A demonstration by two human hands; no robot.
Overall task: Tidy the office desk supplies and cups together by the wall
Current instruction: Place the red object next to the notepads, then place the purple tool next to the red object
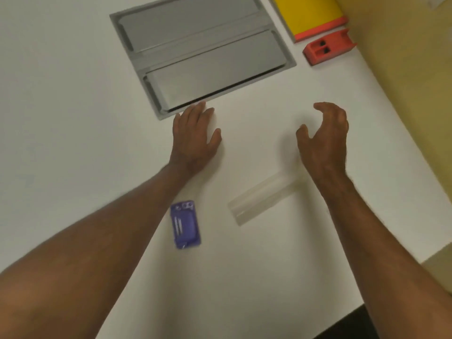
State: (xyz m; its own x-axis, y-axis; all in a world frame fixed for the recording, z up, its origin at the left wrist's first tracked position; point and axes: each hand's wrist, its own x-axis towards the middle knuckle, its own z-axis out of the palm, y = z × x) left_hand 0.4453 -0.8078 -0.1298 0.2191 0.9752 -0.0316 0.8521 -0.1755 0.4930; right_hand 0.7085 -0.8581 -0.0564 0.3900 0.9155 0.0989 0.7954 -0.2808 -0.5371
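Observation:
My left hand [195, 135] lies flat on the white desk, palm down and empty, just below the grey hatch. Over to the right, my right hand [324, 135] hovers with its fingers curled apart, holding nothing. A small purple case [186, 225] lies on the desk beside my left forearm. A clear plastic ruler-like strip [259, 199] lies slantwise between my two forearms. A red plastic holder [329, 46] with two dark slots and a yellow container with a red base [310, 15] stand at the back right by the yellow wall.
A grey metal cable hatch [203, 55] with two flaps is set into the desk at the back. The yellow wall [403, 81] runs along the right side. The desk's near right corner ends above a dark floor [354, 324].

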